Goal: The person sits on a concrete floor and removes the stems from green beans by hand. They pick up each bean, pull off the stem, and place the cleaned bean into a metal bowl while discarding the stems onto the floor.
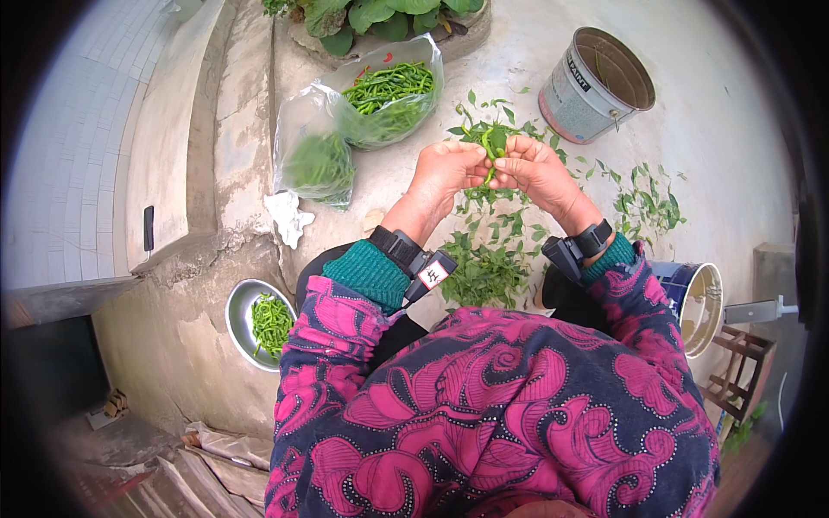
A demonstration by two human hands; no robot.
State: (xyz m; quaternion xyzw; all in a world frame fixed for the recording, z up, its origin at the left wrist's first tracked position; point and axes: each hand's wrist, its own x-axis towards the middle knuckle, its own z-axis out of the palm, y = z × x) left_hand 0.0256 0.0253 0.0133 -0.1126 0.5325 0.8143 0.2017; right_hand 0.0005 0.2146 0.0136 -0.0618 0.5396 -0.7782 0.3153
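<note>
My left hand (451, 169) and my right hand (534, 173) meet in front of me, thumbs and fingertips pinching green chili peppers (490, 155) with a leaf attached. Which hand bears more of the sprig I cannot tell. Beneath and beyond them, pepper leaves and sprigs (486, 269) lie scattered on the concrete. To the left, a clear plastic bag (427, 55) stands open, filled with green peppers (388, 87). A second clear bag (315, 165) beside it holds more greens. A steel bowl (236, 317) at lower left contains green peppers (272, 324).
A metal paint bucket (563, 90) stands at the upper right; another bucket (701, 311) is by my right side near a wooden stool (738, 369). A crumpled white cloth or bag (288, 217) lies by the concrete step (243, 149). A leafy plant (388, 16) grows beyond.
</note>
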